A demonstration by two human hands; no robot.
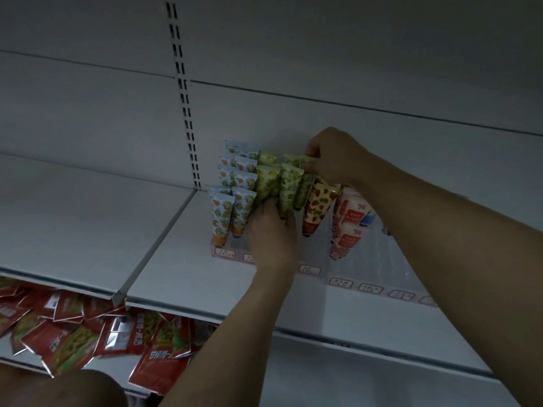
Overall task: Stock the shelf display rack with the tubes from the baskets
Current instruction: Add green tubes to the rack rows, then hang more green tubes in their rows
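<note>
Tubes (266,182) stand in the clear display rack (393,271) at the shelf's (182,259) back edge; left hand (271,230) fingers curl around their lower ends, right hand (332,157) fingers pinch a green tube's (293,160) top; red packets (88,327) beneath

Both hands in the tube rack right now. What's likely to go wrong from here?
1. The right hand pinches a green tube's top in the back row; its forearm passes close over the strawberry tube and pink tubes, so withdrawing may knock them.
2. The left hand grips the yellow-green tubes low; the packed orange tubes alongside might tip.
</note>
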